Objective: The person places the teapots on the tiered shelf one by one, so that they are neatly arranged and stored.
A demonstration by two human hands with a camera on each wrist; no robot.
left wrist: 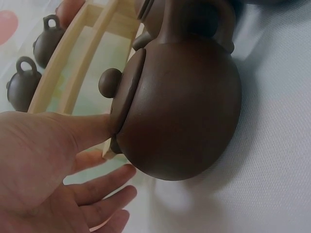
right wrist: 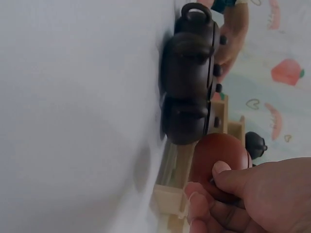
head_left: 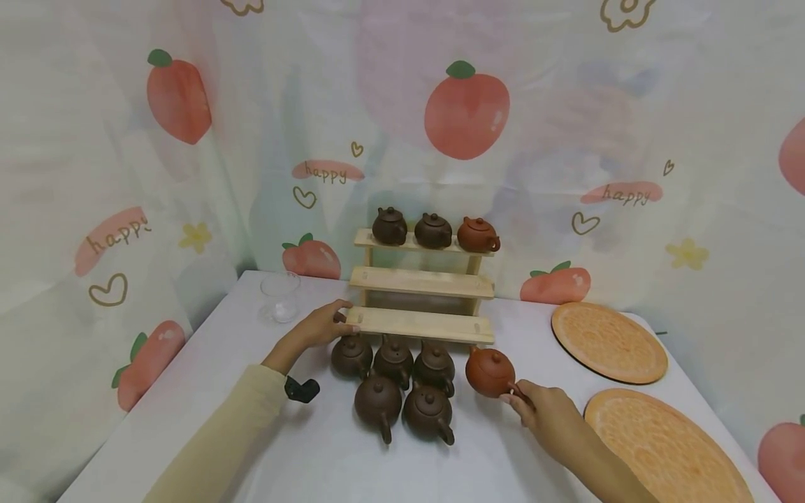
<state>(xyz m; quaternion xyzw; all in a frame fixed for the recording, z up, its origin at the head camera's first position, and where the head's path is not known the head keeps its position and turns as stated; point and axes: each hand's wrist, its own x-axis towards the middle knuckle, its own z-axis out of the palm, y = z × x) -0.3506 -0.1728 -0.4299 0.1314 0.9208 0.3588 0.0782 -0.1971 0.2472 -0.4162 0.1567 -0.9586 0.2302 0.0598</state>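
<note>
My right hand [head_left: 553, 419] pinches the handle of a reddish-brown clay teapot [head_left: 490, 372], held to the right of the dark teapots in front of a wooden three-step rack [head_left: 421, 323]. In the right wrist view this red teapot [right wrist: 221, 153] hangs clear of the white table, thumb and fingers at its handle. My left hand [head_left: 321, 325] is at the left end of the rack's lowest board, thumb and index finger on either side of it, other fingers spread. Right by the thumb stands a dark brown teapot [left wrist: 180, 102]; the thumb's tip is hidden behind its lid.
Several dark teapots [head_left: 429, 412] stand close together before the rack. Its top board bears two dark teapots [head_left: 432, 230] and a red one [head_left: 478, 235]. A clear glass vessel [head_left: 281, 297] is at the back left; two round tan mats [head_left: 608, 342] lie at right.
</note>
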